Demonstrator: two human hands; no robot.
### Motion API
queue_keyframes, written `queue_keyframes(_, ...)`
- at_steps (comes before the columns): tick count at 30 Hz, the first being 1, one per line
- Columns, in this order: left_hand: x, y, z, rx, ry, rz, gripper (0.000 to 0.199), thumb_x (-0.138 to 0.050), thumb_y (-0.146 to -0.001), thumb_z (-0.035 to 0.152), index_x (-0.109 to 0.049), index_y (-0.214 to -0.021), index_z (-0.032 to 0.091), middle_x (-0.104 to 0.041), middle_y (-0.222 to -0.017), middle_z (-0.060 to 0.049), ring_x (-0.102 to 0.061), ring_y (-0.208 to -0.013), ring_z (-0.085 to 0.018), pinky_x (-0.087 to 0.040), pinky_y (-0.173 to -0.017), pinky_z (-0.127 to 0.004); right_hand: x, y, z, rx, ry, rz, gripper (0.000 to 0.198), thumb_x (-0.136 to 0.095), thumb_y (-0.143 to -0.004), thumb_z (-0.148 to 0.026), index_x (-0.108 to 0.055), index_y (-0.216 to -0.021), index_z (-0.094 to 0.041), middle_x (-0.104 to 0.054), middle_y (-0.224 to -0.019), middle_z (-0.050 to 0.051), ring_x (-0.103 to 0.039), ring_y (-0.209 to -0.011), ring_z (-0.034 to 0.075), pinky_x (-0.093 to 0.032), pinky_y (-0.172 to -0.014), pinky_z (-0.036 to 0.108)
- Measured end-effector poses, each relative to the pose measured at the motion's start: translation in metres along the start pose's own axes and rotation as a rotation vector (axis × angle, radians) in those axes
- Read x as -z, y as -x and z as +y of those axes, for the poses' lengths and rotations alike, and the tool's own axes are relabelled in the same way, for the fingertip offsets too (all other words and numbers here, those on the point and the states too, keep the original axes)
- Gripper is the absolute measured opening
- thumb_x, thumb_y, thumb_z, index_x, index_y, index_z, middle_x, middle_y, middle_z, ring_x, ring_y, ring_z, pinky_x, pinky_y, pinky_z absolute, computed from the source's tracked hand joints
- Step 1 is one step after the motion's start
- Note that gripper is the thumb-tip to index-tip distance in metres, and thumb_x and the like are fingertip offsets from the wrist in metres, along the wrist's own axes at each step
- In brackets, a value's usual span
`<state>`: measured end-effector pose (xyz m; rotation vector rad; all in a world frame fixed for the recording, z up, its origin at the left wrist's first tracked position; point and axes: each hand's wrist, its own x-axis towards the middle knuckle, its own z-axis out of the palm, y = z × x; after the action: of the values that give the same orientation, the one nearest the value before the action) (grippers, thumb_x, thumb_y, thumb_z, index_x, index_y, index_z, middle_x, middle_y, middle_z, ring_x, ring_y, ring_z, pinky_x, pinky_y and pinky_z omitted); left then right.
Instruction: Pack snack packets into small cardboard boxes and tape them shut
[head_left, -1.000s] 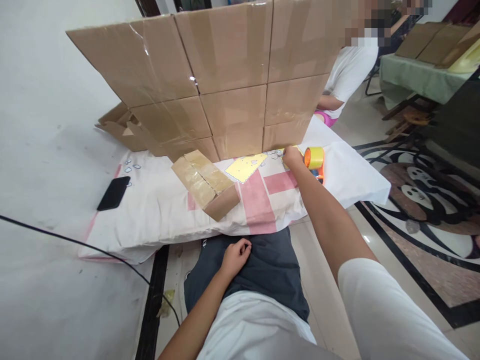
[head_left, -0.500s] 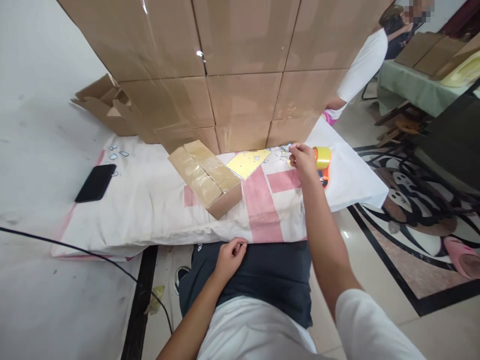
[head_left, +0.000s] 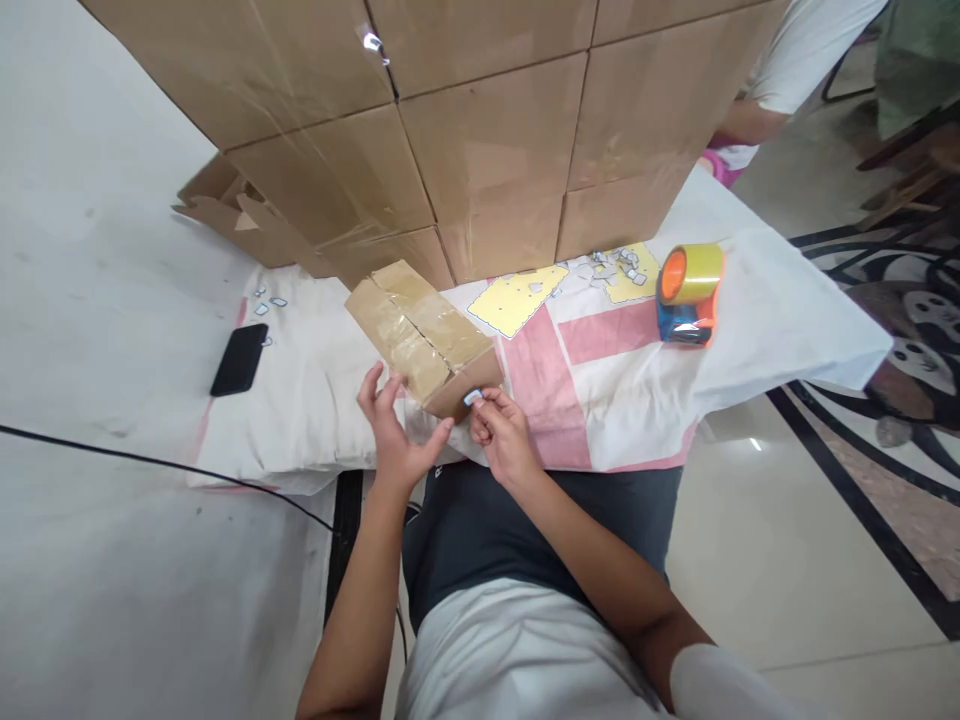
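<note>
A taped cardboard box [head_left: 427,335] lies at an angle on the cloth-covered table, its seam facing up. My left hand [head_left: 401,430] is at its near left side, thumb and fingers spread around the near corner; I cannot tell whether it touches the cardboard. In my right hand [head_left: 506,430], thumb and forefinger pinch a small white label with a blue edge [head_left: 472,397], held at the box's near end face. Several scraps and small labels [head_left: 600,268] lie near a yellow sheet [head_left: 517,300] and a second yellow sheet [head_left: 634,278] behind the box.
Stacked, taped cartons [head_left: 495,150] rise behind the table. A tape dispenser [head_left: 690,290] stands on the right. On the left are a black phone [head_left: 240,360], several small labels [head_left: 262,307] and an opened carton [head_left: 232,215]. Another person's arm [head_left: 757,110] shows behind the stack.
My right hand has come from the scraps by the tape dispenser to the box's end with a label. My left hand has risen from my lap to the box and spread. The view has shifted.
</note>
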<state>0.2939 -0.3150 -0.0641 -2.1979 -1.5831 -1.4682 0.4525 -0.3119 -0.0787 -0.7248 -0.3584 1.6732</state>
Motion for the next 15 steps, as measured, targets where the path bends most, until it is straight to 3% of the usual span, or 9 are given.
queue_keyframes(5,-0.032,0.008,0.008,0.031,0.015,0.032,0.101,-0.080,-0.079,0.042,-0.018,-0.158,0.026,-0.013,-0.169,-0.020,-0.013,-0.161,-0.036,-0.020,-0.128,-0.056,-0.001,-0.003,0.001,-0.008,0.029,0.027,0.035,-0.085,-0.066,-0.039,-0.058,-0.081,-0.023,-0.053,-0.058,-0.009,-0.035,-0.041,0.003,-0.023,-0.043,0.019)
queue_keyframes(9,-0.044,0.012,0.009,0.080,0.031,0.066,0.105,-0.082,-0.077,0.042,-0.015,-0.156,0.026,-0.008,-0.170,-0.021,-0.008,-0.163,-0.036,-0.017,-0.129,-0.056,0.001,-0.005,-0.001,-0.020,0.032,0.025,0.035,-0.084,-0.067,-0.041,-0.060,-0.085,-0.024,-0.054,-0.057,-0.009,-0.037,-0.041,0.005,-0.024,-0.042,0.019)
queue_keyframes(15,-0.047,0.010,0.011,0.078,0.021,0.107,0.099,-0.082,-0.078,0.039,-0.019,-0.154,0.027,-0.011,-0.169,-0.022,-0.011,-0.163,-0.034,-0.018,-0.130,-0.056,0.004,-0.007,-0.007,-0.085,0.006,0.006,0.035,-0.086,-0.065,-0.039,-0.060,-0.084,-0.023,-0.058,-0.062,-0.008,-0.038,-0.042,0.004,-0.023,-0.042,0.019)
